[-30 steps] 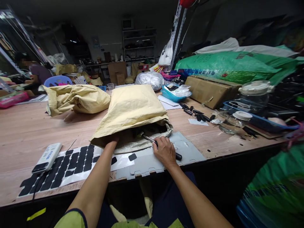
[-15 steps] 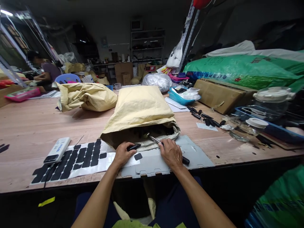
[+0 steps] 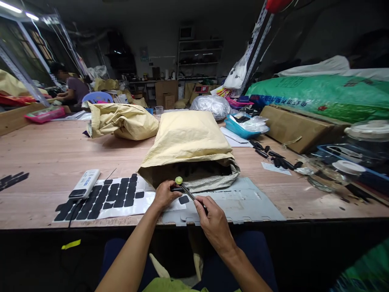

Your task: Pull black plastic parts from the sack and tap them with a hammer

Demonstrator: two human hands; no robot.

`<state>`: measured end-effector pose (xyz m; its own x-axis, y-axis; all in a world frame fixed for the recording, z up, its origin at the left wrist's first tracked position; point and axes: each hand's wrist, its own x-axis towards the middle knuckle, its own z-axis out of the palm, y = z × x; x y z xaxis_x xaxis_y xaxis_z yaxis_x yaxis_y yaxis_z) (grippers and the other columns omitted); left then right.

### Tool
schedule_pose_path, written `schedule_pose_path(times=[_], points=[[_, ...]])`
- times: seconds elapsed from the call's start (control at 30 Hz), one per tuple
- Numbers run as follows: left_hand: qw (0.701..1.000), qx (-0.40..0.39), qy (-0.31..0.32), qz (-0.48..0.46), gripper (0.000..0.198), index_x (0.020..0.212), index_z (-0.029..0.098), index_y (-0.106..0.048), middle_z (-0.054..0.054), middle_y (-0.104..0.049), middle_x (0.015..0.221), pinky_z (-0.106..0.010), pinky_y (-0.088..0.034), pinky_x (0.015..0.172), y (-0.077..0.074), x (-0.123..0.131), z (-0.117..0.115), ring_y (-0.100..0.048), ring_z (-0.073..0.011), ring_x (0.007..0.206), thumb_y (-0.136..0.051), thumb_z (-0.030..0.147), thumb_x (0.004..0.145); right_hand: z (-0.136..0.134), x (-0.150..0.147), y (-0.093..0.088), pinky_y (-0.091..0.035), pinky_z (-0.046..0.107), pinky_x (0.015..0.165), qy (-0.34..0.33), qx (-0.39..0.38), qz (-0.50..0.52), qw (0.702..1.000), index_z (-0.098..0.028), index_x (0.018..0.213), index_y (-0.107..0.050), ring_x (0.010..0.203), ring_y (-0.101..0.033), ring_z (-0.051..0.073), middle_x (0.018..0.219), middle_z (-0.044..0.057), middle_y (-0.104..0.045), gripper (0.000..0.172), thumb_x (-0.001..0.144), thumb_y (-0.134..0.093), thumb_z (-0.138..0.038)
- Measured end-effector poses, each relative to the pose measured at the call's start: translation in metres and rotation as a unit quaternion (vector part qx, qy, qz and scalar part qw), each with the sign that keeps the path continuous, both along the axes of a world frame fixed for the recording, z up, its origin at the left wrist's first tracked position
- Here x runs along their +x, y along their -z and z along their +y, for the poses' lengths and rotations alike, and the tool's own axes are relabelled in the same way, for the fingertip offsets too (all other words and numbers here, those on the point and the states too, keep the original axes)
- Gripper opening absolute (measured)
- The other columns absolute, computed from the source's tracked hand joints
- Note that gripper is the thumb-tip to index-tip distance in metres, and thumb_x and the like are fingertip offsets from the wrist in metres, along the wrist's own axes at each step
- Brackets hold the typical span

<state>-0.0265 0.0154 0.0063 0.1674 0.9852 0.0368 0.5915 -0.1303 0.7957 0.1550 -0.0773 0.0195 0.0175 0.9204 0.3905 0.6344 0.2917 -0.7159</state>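
Note:
My left hand [image 3: 165, 195] is closed in a pinch on a small dark elongated piece [image 3: 176, 188], partly hidden by the fingers, at the mouth of the open paper sack [image 3: 191, 136]. In my right hand [image 3: 214, 217] is a small hammer [image 3: 187, 191] with a slim shaft and a round yellow-green face. Its head is raised just above the dark piece; whether they touch I cannot tell. The sack lies on its side with dark contents inside. Under both hands is a grey sheet [image 3: 243, 205], and a loose black rounded patch [image 3: 184, 199] lies near my left fingers.
A white sheet of black patches [image 3: 121, 194] and a white corded device [image 3: 85, 184] lie at left. Behind stands another folded sack [image 3: 130, 121]. Black pieces [image 3: 276, 158], a cardboard box [image 3: 300, 127] and a lidded jar [image 3: 370, 138] are at right. A person [image 3: 74, 89] sits far left.
The hammer's head has swung left from the sack's mouth to above the dark piece, and my right hand has turned over and shifted left. The view has panned slightly left.

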Motion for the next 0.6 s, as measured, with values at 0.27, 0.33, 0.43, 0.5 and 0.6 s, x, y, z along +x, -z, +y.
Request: schedule_pose_path(times=[0.27, 0.33, 0.43, 0.5, 0.6], points=[[0.999, 0.022, -0.027, 0.005, 0.039, 0.103, 0.022, -0.069, 0.001, -0.070, 0.091, -0.026, -0.045, 0.077, -0.003, 0.000, -0.004, -0.062, -0.0166, 0.085, -0.078, 0.014, 0.066, -0.002, -0.005, 0.011, -0.048, 0.028, 0.072, 0.011, -0.038, -0.063, 0.997, -0.024, 0.098, -0.064, 0.079, -0.063, 0.017, 0.091, 0.004, -0.066, 0.024, 0.099, -0.041, -0.033], [1.000, 0.017, -0.017, 0.016, 0.031, 0.098, 0.022, -0.070, 0.001, -0.069, 0.089, -0.027, -0.044, 0.076, -0.004, 0.000, -0.005, -0.062, -0.0169, 0.084, -0.078, 0.018, 0.068, -0.002, -0.004, 0.009, -0.048, 0.028, 0.073, 0.019, -0.028, -0.057, 0.998, -0.023, 0.100, -0.064, 0.081, -0.063, 0.018, 0.093, 0.005, -0.066, 0.025, 0.099, -0.041, -0.034], [1.000, 0.016, 0.002, 0.024, 0.019, 0.089, 0.021, -0.074, 0.000, -0.068, 0.087, -0.027, -0.044, 0.075, -0.003, 0.000, -0.004, -0.062, -0.0176, 0.084, -0.077, 0.022, 0.071, -0.002, 0.000, 0.008, -0.048, 0.029, 0.076, 0.035, -0.014, -0.047, 0.998, -0.023, 0.103, -0.063, 0.085, -0.064, 0.018, 0.095, 0.006, -0.067, 0.026, 0.100, -0.041, -0.036], [1.000, 0.016, -0.003, 0.019, 0.017, 0.088, 0.021, -0.076, -0.001, -0.068, 0.087, -0.027, -0.044, 0.076, -0.001, 0.001, -0.003, -0.062, -0.0176, 0.085, -0.077, 0.022, 0.071, -0.003, 0.004, 0.010, -0.048, 0.029, 0.076, 0.040, -0.019, -0.052, 0.998, -0.023, 0.101, -0.063, 0.085, -0.064, 0.018, 0.094, 0.006, -0.067, 0.026, 0.099, -0.041, -0.036], [1.000, 0.013, -0.021, 0.010, 0.018, 0.088, 0.021, -0.077, -0.001, -0.069, 0.088, -0.027, -0.043, 0.076, 0.000, 0.003, -0.002, -0.062, -0.0174, 0.085, -0.077, 0.020, 0.070, -0.003, 0.009, 0.013, -0.048, 0.030, 0.073, 0.043, -0.030, -0.058, 0.997, -0.023, 0.098, -0.064, 0.082, -0.064, 0.019, 0.092, 0.006, -0.067, 0.026, 0.099, -0.042, -0.037]])
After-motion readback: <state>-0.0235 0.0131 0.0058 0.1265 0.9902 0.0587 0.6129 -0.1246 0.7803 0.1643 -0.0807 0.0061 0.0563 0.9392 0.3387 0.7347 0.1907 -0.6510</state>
